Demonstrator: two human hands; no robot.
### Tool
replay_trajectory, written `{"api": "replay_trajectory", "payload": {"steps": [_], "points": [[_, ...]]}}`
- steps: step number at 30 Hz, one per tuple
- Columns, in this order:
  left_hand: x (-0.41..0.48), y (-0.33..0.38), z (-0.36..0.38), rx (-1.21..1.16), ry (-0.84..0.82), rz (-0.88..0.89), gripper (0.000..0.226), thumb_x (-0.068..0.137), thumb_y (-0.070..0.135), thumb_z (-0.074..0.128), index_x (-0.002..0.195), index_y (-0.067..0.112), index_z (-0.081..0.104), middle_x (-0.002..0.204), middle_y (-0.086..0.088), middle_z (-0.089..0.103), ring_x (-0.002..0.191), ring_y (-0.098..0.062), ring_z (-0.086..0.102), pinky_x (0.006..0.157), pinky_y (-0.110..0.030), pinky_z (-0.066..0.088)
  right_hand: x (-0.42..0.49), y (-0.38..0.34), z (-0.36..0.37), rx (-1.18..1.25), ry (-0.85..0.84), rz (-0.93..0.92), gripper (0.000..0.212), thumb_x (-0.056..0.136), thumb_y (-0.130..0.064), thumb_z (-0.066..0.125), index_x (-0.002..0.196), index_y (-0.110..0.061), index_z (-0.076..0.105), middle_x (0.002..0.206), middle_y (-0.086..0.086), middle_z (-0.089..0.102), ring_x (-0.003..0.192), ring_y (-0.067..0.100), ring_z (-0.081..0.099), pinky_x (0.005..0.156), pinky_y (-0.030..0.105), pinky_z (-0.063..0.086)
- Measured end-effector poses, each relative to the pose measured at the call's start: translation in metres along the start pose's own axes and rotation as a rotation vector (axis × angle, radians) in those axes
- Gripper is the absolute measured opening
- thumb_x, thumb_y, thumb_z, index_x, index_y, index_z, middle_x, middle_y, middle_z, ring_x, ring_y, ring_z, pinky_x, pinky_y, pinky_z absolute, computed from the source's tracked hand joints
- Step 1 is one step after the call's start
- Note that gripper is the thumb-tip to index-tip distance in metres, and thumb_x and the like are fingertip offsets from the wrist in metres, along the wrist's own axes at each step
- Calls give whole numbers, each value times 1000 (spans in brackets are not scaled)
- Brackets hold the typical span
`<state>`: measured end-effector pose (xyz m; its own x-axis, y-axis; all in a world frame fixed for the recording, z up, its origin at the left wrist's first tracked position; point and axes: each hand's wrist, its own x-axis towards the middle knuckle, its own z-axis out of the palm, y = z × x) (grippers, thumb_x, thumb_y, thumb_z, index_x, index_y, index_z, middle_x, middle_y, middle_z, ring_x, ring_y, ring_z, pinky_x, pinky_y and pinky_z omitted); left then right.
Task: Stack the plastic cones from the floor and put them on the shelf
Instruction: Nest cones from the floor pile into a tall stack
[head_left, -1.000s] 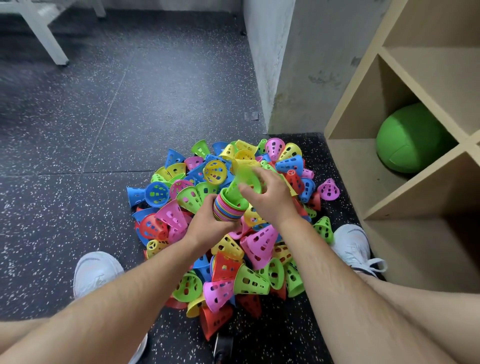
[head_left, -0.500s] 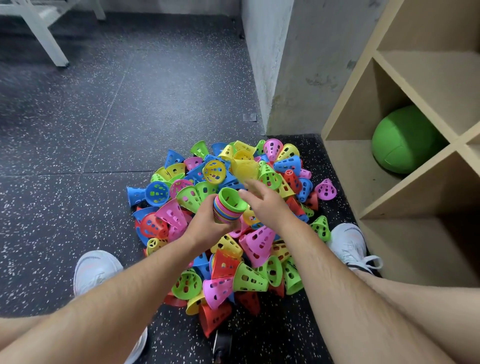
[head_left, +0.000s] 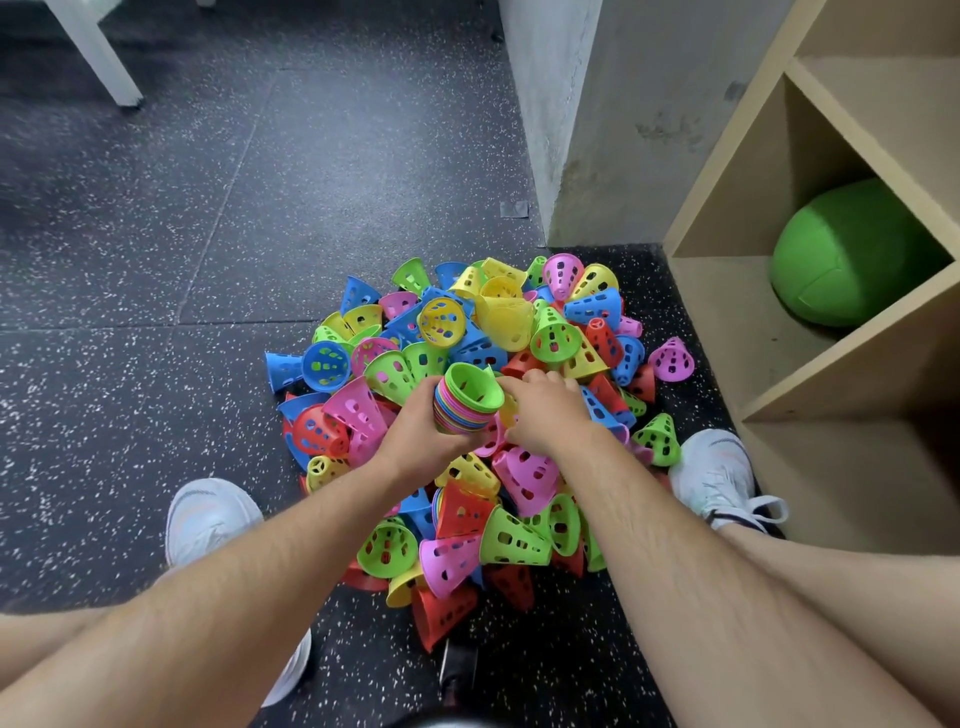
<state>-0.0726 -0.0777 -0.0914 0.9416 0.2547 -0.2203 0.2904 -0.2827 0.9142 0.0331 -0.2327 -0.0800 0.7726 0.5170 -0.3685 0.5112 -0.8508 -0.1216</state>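
— Progress?
— Early: left hand (head_left: 421, 441) grips a short stack (head_left: 467, 400), frame centre; right hand (head_left: 545, 410) digs beside it, grasp unclear. Most cones (head_left: 511, 540) litter the floor (head_left: 156, 260); shelf (head_left: 727, 291), right edge, shows none.

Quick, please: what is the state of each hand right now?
Left hand: holding the stack of cones.
Right hand: curled over the cone pile; whether it grips anything cannot be told.
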Motion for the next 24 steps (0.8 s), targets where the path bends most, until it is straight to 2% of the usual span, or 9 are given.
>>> {"api": "replay_trajectory", "payload": {"steps": [4,7,11,13,15,16,20,22,24], "points": [[0,-6,-4,-4,-5,-21,75,75,28,93,134,25,48,115,4,63,101,-8,68,81,-24,60,4,2,8,-2,42,21,66,93,-29,63,150,-38,33,137,7,52,128,31,45,112,47,28],[-2,-9,-9,-1,12,-24,75,74,26,93,134,25,47,115,5,62,101,-7,67,81,-23,58,2,6,9,74,115,49,60,91,-36,66,144,-36,39,131,6,54,124,29,48,111,46,29],[-3,-12,-13,-15,25,-40,75,74,23,93,133,25,47,115,4,61,102,-9,67,80,-23,59,-4,7,-4,452,274,176,57,84,-44,73,130,-28,44,129,3,53,122,26,50,106,45,36],[-3,-14,-15,-7,32,-46,74,74,22,93,132,25,48,115,3,62,101,-10,68,79,-24,59,-8,4,-14,705,359,208,53,82,-45,75,118,-25,43,118,3,56,107,25,57,88,39,48],[-3,-14,-16,1,35,-45,73,74,20,93,131,25,48,114,2,62,100,-10,68,76,-21,58,-14,-2,-25,926,425,222,51,82,-46,76,109,-21,42,110,3,55,93,21,58,65,29,45],[-3,-14,-16,5,38,-44,73,74,19,93,131,25,48,114,2,62,100,-10,67,76,-20,58,-16,-6,-30,981,454,217,50,82,-47,76,108,-20,42,110,2,55,93,20,58,63,27,44],[-1,-15,-16,10,41,-43,74,73,20,94,132,23,49,113,0,64,100,-13,69,82,-28,61,-19,-24,-36,974,518,98,43,89,-49,69,106,-17,44,122,-3,54,110,17,51,78,29,42],[-1,-15,-16,6,46,-40,72,73,19,94,130,23,49,112,-1,65,99,-15,70,83,-31,62,-18,-31,-30,931,471,47,44,91,-50,64,117,-19,46,127,-2,52,118,17,49,91,33,43],[-1,-14,-16,-5,53,-36,72,73,18,94,129,23,50,111,-4,65,97,-17,70,83,-34,63,-20,-36,-22,901,363,-1,54,92,-50,63,134,-23,44,134,-2,49,126,17,45,105,38,41]]}}
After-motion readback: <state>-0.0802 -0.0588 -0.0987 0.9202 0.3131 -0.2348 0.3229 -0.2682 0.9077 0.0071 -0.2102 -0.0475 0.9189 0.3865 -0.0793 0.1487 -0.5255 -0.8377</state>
